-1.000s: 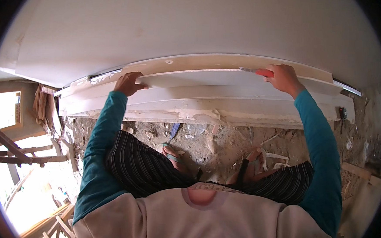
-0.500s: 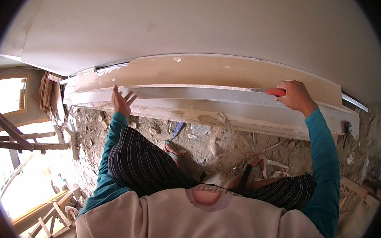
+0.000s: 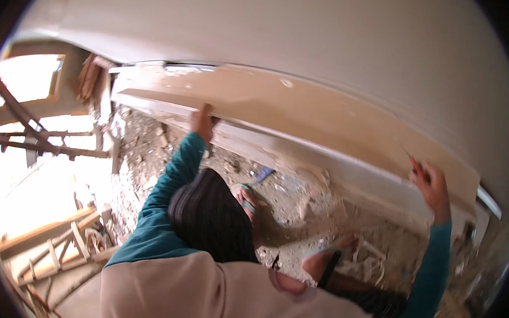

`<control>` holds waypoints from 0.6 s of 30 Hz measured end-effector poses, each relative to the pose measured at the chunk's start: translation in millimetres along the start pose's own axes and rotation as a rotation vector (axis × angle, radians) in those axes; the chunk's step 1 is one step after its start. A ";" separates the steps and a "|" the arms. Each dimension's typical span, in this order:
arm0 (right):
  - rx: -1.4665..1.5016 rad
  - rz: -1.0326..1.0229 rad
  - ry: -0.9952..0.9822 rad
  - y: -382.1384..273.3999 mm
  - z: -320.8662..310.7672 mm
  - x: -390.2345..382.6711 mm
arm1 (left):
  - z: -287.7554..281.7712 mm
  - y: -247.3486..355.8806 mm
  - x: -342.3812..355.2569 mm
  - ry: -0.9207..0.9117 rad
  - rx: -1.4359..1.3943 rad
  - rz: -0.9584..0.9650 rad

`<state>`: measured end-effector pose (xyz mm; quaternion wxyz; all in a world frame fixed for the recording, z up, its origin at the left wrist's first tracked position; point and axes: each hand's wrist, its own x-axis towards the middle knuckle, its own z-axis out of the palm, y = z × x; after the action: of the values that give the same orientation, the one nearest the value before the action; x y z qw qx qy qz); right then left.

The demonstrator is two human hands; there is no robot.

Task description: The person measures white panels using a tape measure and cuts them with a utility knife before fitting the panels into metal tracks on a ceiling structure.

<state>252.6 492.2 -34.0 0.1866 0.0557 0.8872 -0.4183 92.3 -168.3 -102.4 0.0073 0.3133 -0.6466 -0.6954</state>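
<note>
A long narrow board strip (image 3: 302, 140) with a pale edge leans out along the foot of the wall, in front of a tan board panel (image 3: 327, 114). My left hand (image 3: 203, 124) grips its near edge left of the middle, thumb on top, the other fingers partly hidden. Toward the right end, my right hand (image 3: 433, 187) is closed round a red-handled tool (image 3: 415, 166). The tool's thin blade points up and left, seen nearly edge-on, and its exact kind is unclear. That hand is close against the strip's edge; contact cannot be told.
Rubble covers the ground (image 3: 286, 210) around my sandalled feet. A blue scrap (image 3: 263, 174) lies there. Wooden frames (image 3: 68, 247) and timber lengths stand at the left near a bright opening. The pale wall (image 3: 286, 27) rises beyond the boards.
My left hand, open before, has closed on the strip's edge. My right hand has turned the red-handled tool so its blade points upward, off the edge. The strip is tilted, and the view has turned.
</note>
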 end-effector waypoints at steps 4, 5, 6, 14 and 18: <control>0.275 0.197 -0.040 -26.2 3.2 -26.7 | 6.0 -11.6 0.0 0.094 -0.060 -0.162; 0.280 0.190 -0.067 -31.3 6.8 -35.7 | 5.2 -9.2 2.3 0.142 -0.038 -0.207; 0.318 0.262 -0.064 -32.6 7.0 -46.4 | 14.7 -9.3 -2.5 0.140 -0.069 -0.233; 0.283 0.382 -0.308 -159.6 5.1 -59.9 | 7.5 17.2 -10.4 0.113 -0.023 -0.364; 0.208 0.265 -0.333 -211.4 19.8 -32.3 | 15.2 8.1 -2.2 0.104 -0.057 -0.302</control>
<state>234.2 342.8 119.2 0.3771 0.1209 0.7810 -0.4828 84.1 -155.1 -94.7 -0.0547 0.4422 -0.5711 -0.6894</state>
